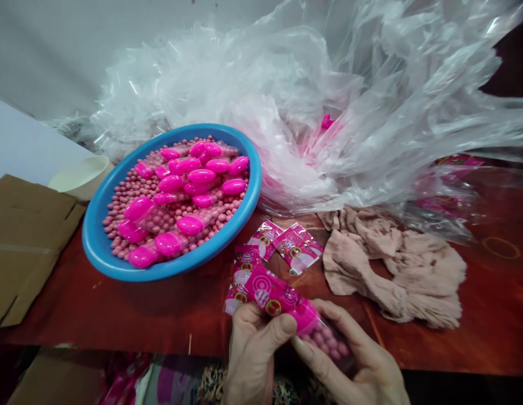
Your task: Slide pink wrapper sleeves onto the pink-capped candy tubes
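Observation:
My left hand [253, 343] pinches a pink printed plastic packet [272, 295] between thumb and fingers, near the table's front edge. My right hand [358, 360] is closed around a small clear bottle of pink beads [329, 342] with a bright pink cap. The cap end of the bottle meets the packet, and the bottle appears to be inside the packet's clear part. My palms hide some of both. Just beyond my hands lie several flat printed packets [298, 247], partly overlapping.
On the left, a blue basin [170, 275] holds loose pink beads and several capped bottles [201, 176]. Clear plastic bags [286, 73] are heaped behind. A crumpled beige cloth [430, 270] lies to the right. At far left are a cardboard box [28, 225] and a cream bowl [81, 177].

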The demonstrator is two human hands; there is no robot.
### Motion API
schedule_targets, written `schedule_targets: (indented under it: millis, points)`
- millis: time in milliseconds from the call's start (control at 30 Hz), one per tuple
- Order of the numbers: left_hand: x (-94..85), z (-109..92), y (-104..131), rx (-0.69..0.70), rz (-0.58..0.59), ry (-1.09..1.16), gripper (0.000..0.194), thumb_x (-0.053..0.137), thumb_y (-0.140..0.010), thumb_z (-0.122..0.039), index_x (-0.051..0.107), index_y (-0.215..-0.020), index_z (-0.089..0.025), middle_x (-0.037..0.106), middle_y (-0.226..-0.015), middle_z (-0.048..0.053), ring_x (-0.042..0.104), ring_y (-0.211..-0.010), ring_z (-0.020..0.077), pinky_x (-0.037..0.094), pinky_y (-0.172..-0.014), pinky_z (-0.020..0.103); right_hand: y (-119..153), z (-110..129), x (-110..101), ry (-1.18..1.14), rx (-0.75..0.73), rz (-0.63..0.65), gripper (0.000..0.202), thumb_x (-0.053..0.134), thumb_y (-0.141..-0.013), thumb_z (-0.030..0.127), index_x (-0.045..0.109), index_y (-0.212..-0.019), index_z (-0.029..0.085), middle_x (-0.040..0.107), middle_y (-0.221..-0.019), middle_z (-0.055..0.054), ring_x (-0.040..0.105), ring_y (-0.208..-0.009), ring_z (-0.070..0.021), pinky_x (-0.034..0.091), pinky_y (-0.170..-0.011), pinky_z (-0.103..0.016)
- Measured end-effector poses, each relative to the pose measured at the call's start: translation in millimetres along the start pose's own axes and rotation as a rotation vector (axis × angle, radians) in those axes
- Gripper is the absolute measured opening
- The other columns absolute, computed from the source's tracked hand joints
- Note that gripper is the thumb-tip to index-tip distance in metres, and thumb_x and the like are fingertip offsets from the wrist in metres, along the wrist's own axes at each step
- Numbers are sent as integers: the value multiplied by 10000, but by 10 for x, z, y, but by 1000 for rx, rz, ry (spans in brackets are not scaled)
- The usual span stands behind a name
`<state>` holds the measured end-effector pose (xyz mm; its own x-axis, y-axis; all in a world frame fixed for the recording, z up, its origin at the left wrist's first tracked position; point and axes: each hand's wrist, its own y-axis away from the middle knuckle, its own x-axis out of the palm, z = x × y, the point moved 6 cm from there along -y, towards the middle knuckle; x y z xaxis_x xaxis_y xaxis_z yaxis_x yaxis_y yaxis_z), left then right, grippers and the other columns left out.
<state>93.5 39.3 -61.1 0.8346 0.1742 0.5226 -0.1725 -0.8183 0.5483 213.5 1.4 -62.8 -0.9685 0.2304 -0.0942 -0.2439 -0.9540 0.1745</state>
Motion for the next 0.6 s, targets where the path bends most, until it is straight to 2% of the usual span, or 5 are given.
schedule_targets:
  millis: [100, 200, 300, 433, 600]
  points:
    - [-23, -5, -21, -6, -10, 38, 118, 816, -570, -233, 744, -655, -196, 717, -582, 12, 649, -563, 161, 525, -637, 282, 43, 65, 5, 78, -168, -71, 381, 733, -736, 222, 652, -1101, 290, 708, -1073, 18, 686, -928, -184, 508, -924, -246]
    - [-27, -33, -33, 9, 14, 20, 92, 805, -591, -207, 751, -664, -192, 717, -580, 11, 644, -548, 149, 522, -619, 266, 64, 205, 61, 64, -296, -62, 438, 685, -763, 147, 632, -1160, 324, 690, -1105, 47, 674, -959, -152, 512, -895, -180]
    - [-8, -86, -42, 34, 55, -18, 104, 817, -573, -194, 753, -652, -173, 712, -574, 11, 629, -529, 134, 511, -583, 240, 58, 254, 98, -4, -254, -79, 470, 683, -766, 134, 616, -1185, 335, 706, -1049, 52, 696, -889, -129, 546, -784, -116]
    - [18, -71, -53, -21, 94, 84, 207, 850, -519, -236, 758, -696, -180, 712, -584, 14, 631, -543, 138, 519, -616, 257, 75, 136, 146, -115, -93, -74, 414, 699, -774, 291, 632, -1183, 292, 684, -1126, -9, 670, -978, -200, 543, -852, -226]
    - [-65, -2, -37, -30, -13, 152, 242, 871, -471, -215, 738, -674, -205, 728, -625, -1, 636, -576, 127, 510, -616, 236, 85, -5, 171, -110, -6, -36, 458, 682, -788, 337, 584, -1234, 302, 631, -1211, -21, 632, -1048, -220, 566, -798, -238]
